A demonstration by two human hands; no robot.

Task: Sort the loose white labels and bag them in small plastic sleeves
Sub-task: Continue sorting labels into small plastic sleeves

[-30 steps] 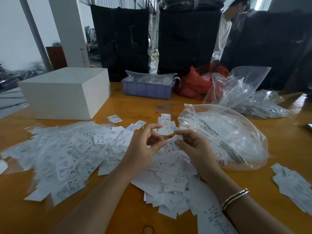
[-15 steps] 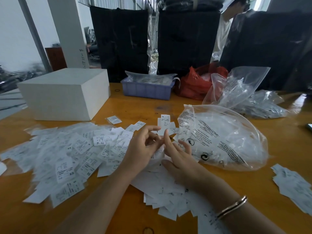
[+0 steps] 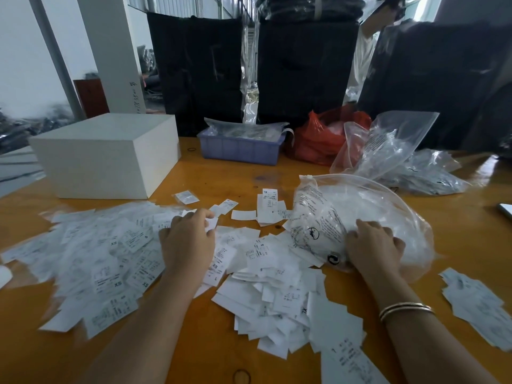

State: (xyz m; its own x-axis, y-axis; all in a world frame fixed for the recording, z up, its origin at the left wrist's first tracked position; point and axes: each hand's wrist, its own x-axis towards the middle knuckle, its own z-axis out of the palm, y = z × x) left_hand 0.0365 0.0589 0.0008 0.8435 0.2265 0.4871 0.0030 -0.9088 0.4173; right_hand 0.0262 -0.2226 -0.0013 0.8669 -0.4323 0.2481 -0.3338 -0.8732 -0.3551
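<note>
Loose white labels (image 3: 277, 289) lie in a heap on the orange table (image 3: 210, 339) in front of me, and a wider blurred spread of labels (image 3: 94, 259) covers the left. My left hand (image 3: 188, 245) hovers over the inner edge of that spread, fingers curled, pinching a small white label (image 3: 211, 223). My right hand (image 3: 372, 248) lies with bent fingers on a large clear plastic bag (image 3: 388, 214) printed with black text and filled with small sleeves. A short stack marked XL (image 3: 268, 205) lies between the hands, further back. One small filled sleeve (image 3: 186, 196) lies near the box.
A white box (image 3: 110, 153) stands at the back left. A purple basket (image 3: 241, 147), a red bag (image 3: 315, 139) and more clear bags (image 3: 393, 151) line the back. Another label pile (image 3: 476, 306) lies at right. Tall dark bags and a person (image 3: 365, 51) stand behind.
My hands, close together over the centre heap before, have parted. The left went left toward the spread with a label; the right went right onto the large clear bag.
</note>
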